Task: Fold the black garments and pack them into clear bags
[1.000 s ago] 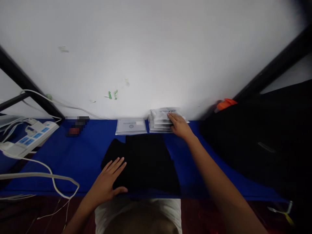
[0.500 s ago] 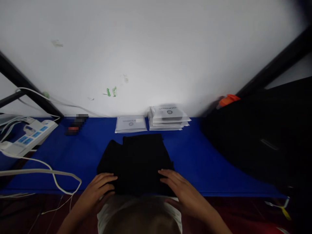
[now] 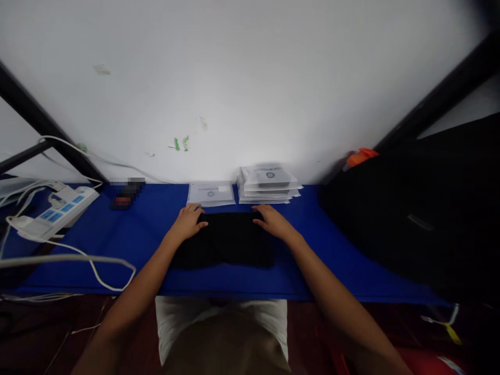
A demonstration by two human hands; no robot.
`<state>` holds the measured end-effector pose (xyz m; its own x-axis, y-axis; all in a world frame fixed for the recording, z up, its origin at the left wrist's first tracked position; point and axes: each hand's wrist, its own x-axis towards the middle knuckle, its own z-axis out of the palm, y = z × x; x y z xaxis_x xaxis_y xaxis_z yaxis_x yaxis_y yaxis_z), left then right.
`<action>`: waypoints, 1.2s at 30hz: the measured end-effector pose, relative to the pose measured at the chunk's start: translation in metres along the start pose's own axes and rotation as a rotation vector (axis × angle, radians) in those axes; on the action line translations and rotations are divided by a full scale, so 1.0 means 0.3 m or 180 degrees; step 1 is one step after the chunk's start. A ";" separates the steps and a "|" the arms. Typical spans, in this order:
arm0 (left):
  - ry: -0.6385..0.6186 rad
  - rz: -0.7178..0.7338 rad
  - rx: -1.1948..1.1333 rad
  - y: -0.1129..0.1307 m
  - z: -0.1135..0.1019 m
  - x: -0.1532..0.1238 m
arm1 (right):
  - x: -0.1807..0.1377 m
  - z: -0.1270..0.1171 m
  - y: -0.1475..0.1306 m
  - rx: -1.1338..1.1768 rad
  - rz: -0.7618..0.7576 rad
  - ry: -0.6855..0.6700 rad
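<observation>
A folded piece of black cloth (image 3: 230, 239), perhaps a garment, lies as a wide, low rectangle on the blue table cover (image 3: 297, 271). At its far left corner rests my left hand (image 3: 188, 221), thumb spread from the fingers and pointing inward over the fabric. My right hand (image 3: 273, 221) lies on the far right corner in the same way, its fingers stretched toward the back edge. Both hands touch the cloth and look open; what lies under the fingertips is hidden. Dark fabric makes its inner folds hard to see.
Behind the cloth lie one flat zip bag (image 3: 211, 194) and a stack of printed translucent bags (image 3: 269, 179). A white power strip (image 3: 58, 213) with looping cables is at left, near a partly blurred dark object (image 3: 127, 195). A large black fabric mass (image 3: 390, 224) covers the right side.
Both hands have moved from the cloth's near edge to its far corners. Front to back, the black cloth is now much shorter, its near part folded away from me.
</observation>
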<state>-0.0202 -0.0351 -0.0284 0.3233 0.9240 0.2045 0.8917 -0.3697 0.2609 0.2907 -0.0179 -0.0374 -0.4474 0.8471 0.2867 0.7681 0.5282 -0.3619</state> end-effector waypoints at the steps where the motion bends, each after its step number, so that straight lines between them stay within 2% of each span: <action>1: -0.0003 0.0056 -0.0012 0.004 -0.012 -0.003 | 0.009 -0.007 -0.006 0.0018 -0.0052 -0.0024; 3: 0.0147 0.0187 -0.0062 0.020 -0.051 -0.052 | -0.019 -0.037 -0.039 0.0048 -0.0177 0.0074; 6: 0.0480 0.0611 -0.0327 0.041 -0.106 -0.193 | -0.145 -0.085 -0.110 0.0128 -0.0590 0.0401; 9: 0.0123 0.0876 -0.0644 0.022 -0.106 -0.312 | -0.284 -0.088 -0.169 0.0193 -0.0925 0.0148; 10: 0.0102 0.0766 -0.0716 0.002 -0.093 -0.329 | -0.317 -0.079 -0.181 0.0184 -0.0924 0.0038; 12: 0.0395 0.0190 -0.0744 -0.052 -0.058 -0.324 | -0.356 -0.055 -0.194 0.0163 -0.0851 -0.0094; 14: 0.0689 -0.0670 -0.0579 -0.110 -0.028 -0.280 | -0.362 -0.033 -0.196 0.0140 -0.0783 -0.0093; 16: 0.0516 -0.1297 -0.0430 -0.152 -0.016 -0.227 | -0.351 -0.017 -0.194 0.0107 -0.0721 -0.0062; 17: 0.0361 -0.1389 -0.0436 -0.164 -0.020 -0.206 | -0.343 -0.010 -0.192 0.0082 -0.0680 -0.0044; 19: 0.0179 -0.1131 -0.0628 -0.166 -0.042 -0.191 | -0.332 0.006 -0.191 0.0009 -0.0575 0.0034; 21: 0.0227 -0.0589 -0.0882 -0.149 -0.075 -0.216 | -0.328 0.026 -0.194 -0.0123 -0.0453 0.0136; 24: 0.0175 0.0035 -0.0955 -0.118 -0.115 -0.305 | -0.331 0.055 -0.201 -0.0388 -0.0302 0.0221; 26: 0.0035 0.0136 -0.0695 -0.108 -0.122 -0.368 | -0.332 0.066 -0.203 -0.0493 -0.0249 0.0212; 29: 0.0002 -0.0191 -0.0204 -0.105 -0.102 -0.429 | -0.333 0.072 -0.200 -0.0496 -0.0227 0.0201; 33: 0.0207 -0.1026 0.0282 -0.106 -0.064 -0.449 | -0.336 0.075 -0.190 -0.0444 -0.0207 0.0185; 36: 0.0238 -0.1130 0.0412 -0.106 -0.061 -0.448 | -0.341 0.075 -0.187 -0.0394 -0.0185 0.0190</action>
<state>-0.0977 -0.1493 -0.0469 -0.0326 0.9808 0.1923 0.9782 -0.0082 0.2075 0.2831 -0.1329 -0.0664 -0.4678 0.8084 0.3574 0.7939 0.5620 -0.2321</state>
